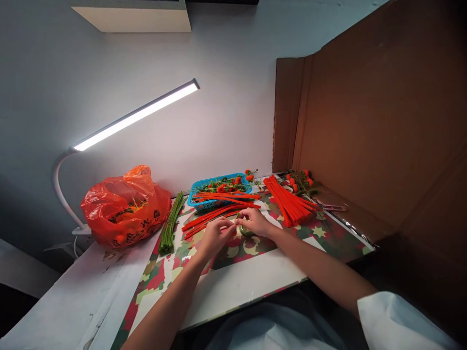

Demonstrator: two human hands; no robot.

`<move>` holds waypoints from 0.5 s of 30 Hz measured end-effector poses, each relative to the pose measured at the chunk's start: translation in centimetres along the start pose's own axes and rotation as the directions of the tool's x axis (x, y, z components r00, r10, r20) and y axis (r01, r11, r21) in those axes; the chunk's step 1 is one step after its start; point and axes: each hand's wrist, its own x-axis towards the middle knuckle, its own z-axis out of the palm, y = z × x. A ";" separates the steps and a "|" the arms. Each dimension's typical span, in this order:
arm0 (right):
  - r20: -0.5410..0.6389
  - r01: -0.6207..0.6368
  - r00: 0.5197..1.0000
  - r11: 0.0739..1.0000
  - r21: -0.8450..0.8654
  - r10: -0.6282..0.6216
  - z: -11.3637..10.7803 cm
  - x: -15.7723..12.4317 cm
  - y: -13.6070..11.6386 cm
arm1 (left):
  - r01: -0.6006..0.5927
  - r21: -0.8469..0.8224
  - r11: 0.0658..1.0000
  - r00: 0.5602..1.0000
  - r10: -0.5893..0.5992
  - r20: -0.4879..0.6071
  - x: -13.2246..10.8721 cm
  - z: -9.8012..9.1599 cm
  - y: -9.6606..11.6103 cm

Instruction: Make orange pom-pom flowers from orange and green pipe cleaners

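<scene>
My left hand (218, 236) and my right hand (254, 222) meet fingertip to fingertip over the table, both pinched closed. A small, thin greenish piece shows at the fingertips; its kind is too small to make out. Just beneath my right hand lies a green ring-shaped roll (246, 232), partly covered by the fingers. Loose orange-red chenille stems (209, 218) lie right behind my hands. Behind those, a blue plastic basket (195, 201) holds orange pompom-like flowers (222, 188) with green stems, and more orange-red stems rest across its front.
A bundle of green chenille stems (168, 233) lies at the left, beside a red plastic bag (146, 226) of orange flowers. To the right are a thick orange-red bundle (290, 204), finished-looking flowers (305, 181) and scissors-like handles (334, 207). A lit lamp (138, 115) and cardboard wall (372, 121) flank the table.
</scene>
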 end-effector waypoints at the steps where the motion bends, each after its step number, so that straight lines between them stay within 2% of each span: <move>1: 0.005 0.004 1.000 1.000 0.007 -0.004 0.0 0.0 -0.1 | 0.006 -0.002 1.000 1.000 -0.006 0.004 0.0 -0.1 0.0; 5: 0.100 0.070 0.992 0.995 0.070 -0.077 -0.3 -0.2 -0.3 | 0.064 -0.069 0.996 0.991 -0.055 0.125 0.2 -1.0 -0.1; 10: 0.153 0.123 0.978 0.982 0.141 -0.145 -0.4 -0.3 -0.3 | 0.132 -0.167 0.977 0.948 -0.075 0.309 0.0 -2.0 -0.5; 13: 0.163 0.124 0.975 0.977 0.174 -0.153 -0.1 -0.2 -0.2 | 0.137 -0.169 0.976 0.928 -0.067 0.367 -0.1 -2.4 -0.7; 15: 0.176 0.109 0.974 0.977 0.186 -0.142 0.0 -0.2 -0.1 | 0.121 -0.135 0.983 0.928 -0.063 0.368 -0.1 -2.4 -0.5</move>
